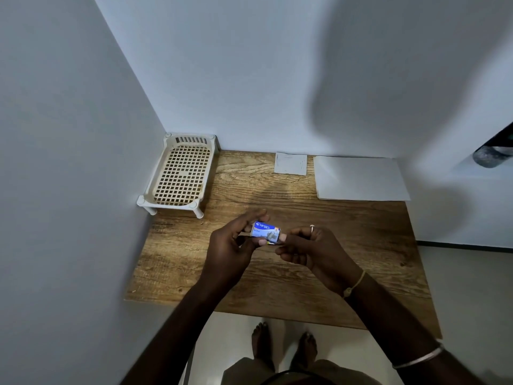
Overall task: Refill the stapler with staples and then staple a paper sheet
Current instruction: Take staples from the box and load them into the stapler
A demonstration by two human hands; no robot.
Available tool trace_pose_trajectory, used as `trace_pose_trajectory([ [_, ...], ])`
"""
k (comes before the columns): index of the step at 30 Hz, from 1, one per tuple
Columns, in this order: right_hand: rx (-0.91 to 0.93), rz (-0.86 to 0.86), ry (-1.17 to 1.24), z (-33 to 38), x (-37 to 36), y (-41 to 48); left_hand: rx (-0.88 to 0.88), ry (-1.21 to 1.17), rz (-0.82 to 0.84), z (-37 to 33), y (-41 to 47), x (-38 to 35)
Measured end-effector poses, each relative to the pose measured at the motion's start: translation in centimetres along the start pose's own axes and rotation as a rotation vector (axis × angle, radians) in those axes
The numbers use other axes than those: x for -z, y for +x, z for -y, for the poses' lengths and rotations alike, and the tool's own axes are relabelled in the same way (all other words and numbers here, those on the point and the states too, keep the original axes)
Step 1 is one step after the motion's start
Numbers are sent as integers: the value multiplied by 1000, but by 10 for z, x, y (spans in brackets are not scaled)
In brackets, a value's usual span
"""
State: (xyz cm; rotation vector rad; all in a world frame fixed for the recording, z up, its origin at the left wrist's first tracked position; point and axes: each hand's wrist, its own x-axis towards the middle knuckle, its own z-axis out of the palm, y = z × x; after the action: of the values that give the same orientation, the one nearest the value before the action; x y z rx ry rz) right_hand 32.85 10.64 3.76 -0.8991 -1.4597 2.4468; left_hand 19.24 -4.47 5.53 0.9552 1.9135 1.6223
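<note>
Though small, box: staple box (265, 232), light thin card, crushable, held above the wooden table (361, 232) near centre.
Left hand (236, 245): pinches its left end.
Right hand (308, 250): fingertips at right end flap.
Hold: short ends, gently.
Paper sheet (361, 177): far right.
Stapler: not seen.

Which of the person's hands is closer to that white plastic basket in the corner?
Left. The left hand is just below the basket; the right hand is farther right, beyond the staple box.
</note>
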Motion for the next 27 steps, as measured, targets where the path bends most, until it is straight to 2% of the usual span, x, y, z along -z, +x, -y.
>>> trace_pose_trajectory([
  [13,0,-22,6,-4,-3,2,83,-116,-78,5,-2,-2],
  [20,101,0,-177,1,-7,1,77,-150,-82,10,-4,2],
  [27,-29,33,-120,5,-8,7,86,-152,-82,21,-6,4],
])
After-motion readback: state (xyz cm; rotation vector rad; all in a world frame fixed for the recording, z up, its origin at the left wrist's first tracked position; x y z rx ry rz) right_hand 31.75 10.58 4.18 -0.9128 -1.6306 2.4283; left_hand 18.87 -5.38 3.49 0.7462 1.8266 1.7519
